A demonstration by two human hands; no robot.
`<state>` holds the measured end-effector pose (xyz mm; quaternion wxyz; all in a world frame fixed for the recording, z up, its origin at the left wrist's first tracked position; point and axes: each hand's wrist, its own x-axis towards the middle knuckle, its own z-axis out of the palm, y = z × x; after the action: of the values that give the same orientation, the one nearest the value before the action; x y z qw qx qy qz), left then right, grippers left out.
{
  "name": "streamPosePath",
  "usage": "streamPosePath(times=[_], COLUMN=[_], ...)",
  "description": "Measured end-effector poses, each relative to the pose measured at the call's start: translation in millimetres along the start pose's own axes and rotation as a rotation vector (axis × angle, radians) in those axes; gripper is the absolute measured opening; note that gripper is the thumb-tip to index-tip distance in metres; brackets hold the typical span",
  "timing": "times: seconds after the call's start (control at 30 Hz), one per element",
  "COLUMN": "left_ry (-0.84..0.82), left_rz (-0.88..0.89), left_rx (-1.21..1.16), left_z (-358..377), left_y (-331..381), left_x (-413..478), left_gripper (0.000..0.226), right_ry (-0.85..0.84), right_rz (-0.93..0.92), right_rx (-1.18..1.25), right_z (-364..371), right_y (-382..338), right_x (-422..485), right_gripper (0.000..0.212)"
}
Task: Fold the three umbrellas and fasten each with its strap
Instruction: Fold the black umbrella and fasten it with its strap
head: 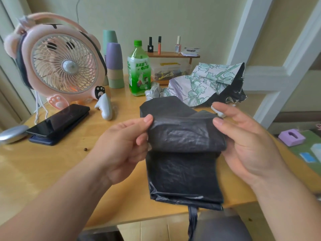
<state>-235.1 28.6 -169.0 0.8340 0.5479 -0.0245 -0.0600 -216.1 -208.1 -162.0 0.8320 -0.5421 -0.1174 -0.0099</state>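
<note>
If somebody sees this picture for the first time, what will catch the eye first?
First the black umbrella, half folded, held over the table in the centre, the left hand pinching one edge and the right hand at the other. Then the pink fan at the back left and the flowered umbrella, unfolded, at the back right.

I see a blk umbrella, a floral umbrella in white w/ green print, pink fan, green bottle, tan desk.

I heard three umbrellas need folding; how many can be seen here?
2: a black umbrella between left hand and right hand, and a floral umbrella far right on the desk. A third may be hidden.
</note>
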Motion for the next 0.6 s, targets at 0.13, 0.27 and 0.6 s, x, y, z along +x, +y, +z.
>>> streamPosePath(times=[0.13,0.27,0.6], left_ry=[-0.050,-0.084,-0.150], left_rz=[0.014,0.020,0.028], left_rx=[0.240,0.422,1.083], left_z=[-12,-18,-42], left_y=[-11,-19,-15], left_x=[-21,-38,-55], left_gripper=[0.040,0.025,0.037], right_ry=[-0.002,-0.031,-0.084], right_rz=[0.023,0.034,0.061], right_rx=[-0.049,-0.203,-0.627], right_z=[-11,-25,-25], right_y=[5,8,20], right_x=[-17,-40,-94], right_gripper=[0.029,0.053,0.025])
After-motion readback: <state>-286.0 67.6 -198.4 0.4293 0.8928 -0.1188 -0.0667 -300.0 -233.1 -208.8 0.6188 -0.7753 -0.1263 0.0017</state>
